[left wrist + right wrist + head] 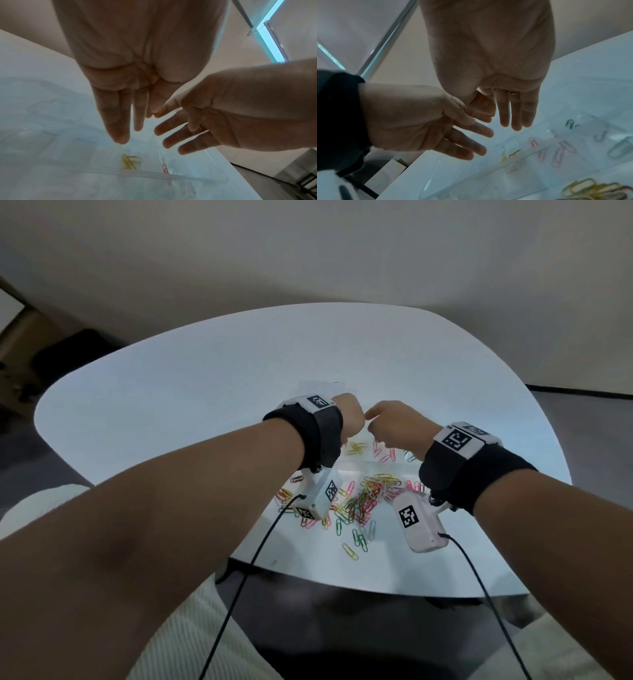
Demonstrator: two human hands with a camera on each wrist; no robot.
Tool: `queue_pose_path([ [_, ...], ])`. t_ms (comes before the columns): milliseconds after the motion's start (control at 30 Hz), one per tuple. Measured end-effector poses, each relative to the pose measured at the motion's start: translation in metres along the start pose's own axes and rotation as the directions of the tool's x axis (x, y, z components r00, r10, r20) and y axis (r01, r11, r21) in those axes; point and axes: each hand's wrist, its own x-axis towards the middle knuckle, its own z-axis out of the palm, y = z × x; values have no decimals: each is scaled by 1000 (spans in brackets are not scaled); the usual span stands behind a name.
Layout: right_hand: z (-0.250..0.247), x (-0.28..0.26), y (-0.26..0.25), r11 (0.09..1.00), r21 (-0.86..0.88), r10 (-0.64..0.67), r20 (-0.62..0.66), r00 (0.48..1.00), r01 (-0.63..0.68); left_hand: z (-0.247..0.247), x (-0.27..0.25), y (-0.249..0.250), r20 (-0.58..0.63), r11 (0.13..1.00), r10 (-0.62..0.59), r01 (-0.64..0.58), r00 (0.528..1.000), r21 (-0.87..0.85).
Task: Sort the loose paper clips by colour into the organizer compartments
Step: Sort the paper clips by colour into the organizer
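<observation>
Loose paper clips (366, 499) in several colours lie in a heap on the white table (171, 392), near its front edge. Behind them stands a clear organizer (363, 470). One compartment holds yellow clips (127, 162), the one beside it pink clips (533, 142), and one further right green clips (570, 123). My left hand (347, 416) and right hand (394, 424) hover above the organizer and meet at the fingertips. In the wrist views the fingers of the left hand (471, 135) and right hand (173, 135) are straight and spread. I see no clip between them.
White camera boxes with black cables hang from both wrists over the heap. The table's front edge runs just below the clips, with my lap under it. A dark shape stands on the floor at far left.
</observation>
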Motion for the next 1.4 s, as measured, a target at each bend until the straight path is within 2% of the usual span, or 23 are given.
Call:
queue_pose_path([
  [133, -4, -21, 18, 992, 89, -80, -87, 993, 88, -2, -34, 2, -70, 997, 60, -55, 996, 62],
  [200, 3, -35, 27, 991, 103, -85, -45, 995, 89, 2, -52, -3, -75, 988, 105, -96, 992, 120],
  [367, 35, -68, 53, 997, 15, -82, 24, 996, 81, 39, -81, -29, -26, 962, 101, -91, 995, 258],
  [500, 71, -86, 74, 1000, -5, -24, 82, 996, 25, 80, -89, -45, -25, 955, 128, -116, 991, 272],
  [600, 92, -92, 82, 992, -128, 10, 113, 994, 5, 98, -84, -55, -24, 941, 149, -134, 989, 310],
  [733, 104, -92, 81, 951, -296, 104, 26, 994, -92, 105, -76, -68, -119, 943, 120, -76, 986, 325],
  [833, 107, -91, 80, 920, -381, 101, -6, 995, -96, 110, -73, -73, -146, 943, 117, -64, 982, 327],
  [1067, 110, -97, 80, 847, -531, -15, -47, 999, -12, 130, -70, -77, -82, 895, 167, -116, 982, 431],
  [1400, 114, -95, 86, 821, -559, -148, -12, 989, 116, 129, -72, -73, 41, 774, 248, -223, 968, 592],
])
